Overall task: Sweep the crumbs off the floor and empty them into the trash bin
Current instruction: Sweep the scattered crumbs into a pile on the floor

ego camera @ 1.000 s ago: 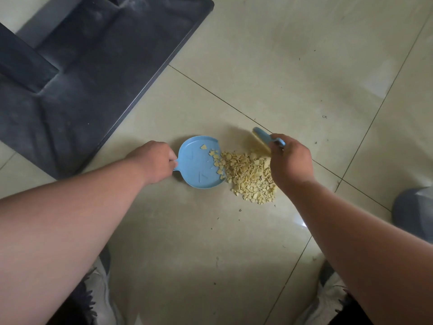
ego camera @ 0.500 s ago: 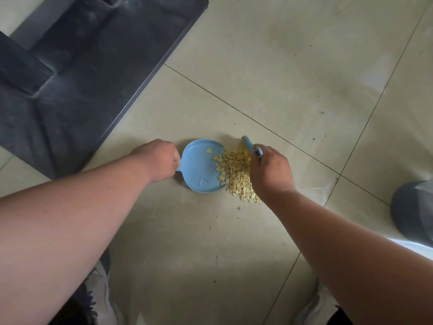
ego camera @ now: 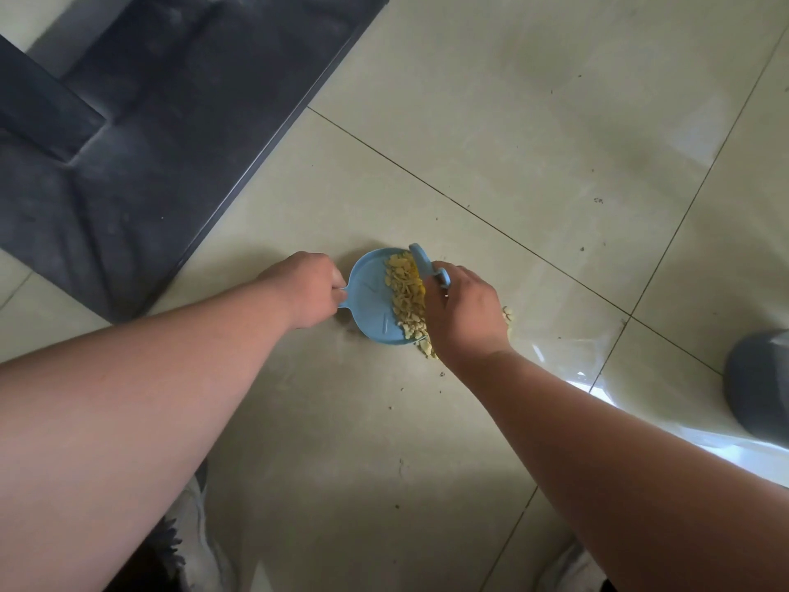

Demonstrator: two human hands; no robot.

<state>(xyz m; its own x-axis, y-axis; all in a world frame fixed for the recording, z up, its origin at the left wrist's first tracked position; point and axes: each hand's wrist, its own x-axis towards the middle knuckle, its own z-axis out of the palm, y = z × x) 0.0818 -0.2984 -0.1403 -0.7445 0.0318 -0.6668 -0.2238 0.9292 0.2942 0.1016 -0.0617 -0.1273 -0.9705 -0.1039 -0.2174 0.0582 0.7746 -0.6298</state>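
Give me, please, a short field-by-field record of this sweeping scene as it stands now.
left hand: closed on the handle of the blue dustpan
right hand: closed on the blue brush, at the pan's open edge
crumbs: yellow pile mostly inside the pan
leftover crumbs: a few on the floor by the right hand, some at the pan's lip
floor: pale tiles with dark specks
dark mat: upper left
grey object: at the right edge, cut off; cannot tell what it is

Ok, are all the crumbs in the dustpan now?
No: some crumbs still lie on the floor beside the right hand, outside the dustpan.
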